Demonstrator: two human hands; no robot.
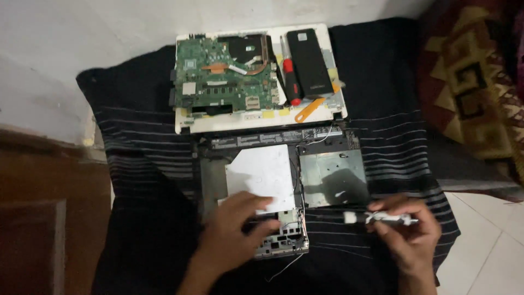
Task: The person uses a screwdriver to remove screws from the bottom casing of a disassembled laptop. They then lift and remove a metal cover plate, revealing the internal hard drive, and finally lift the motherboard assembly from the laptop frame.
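An opened black laptop base (pixel 322 139) lies on a dark striped cloth (pixel 393 120). Inside it sit a white optical drive (pixel 261 173) and a grey metal plate (pixel 333 176). My left hand (pixel 232 232) rests on the drive's near edge, fingertips touching a small circuit board (pixel 284 240) at the base's front. My right hand (pixel 406 229) pinches a small white part with wires (pixel 382 218) just right of the base. Beyond, a white laptop cover (pixel 327 43) carries a green motherboard (pixel 224 74).
On the white cover lie a black battery pack (pixel 308 60), a red-handled screwdriver (pixel 291 82) and an orange pry tool (pixel 309 109). A patterned rug (pixel 475 87) is at right, white floor tiles (pixel 486 246) at lower right, a brown wooden surface (pixel 43 218) at left.
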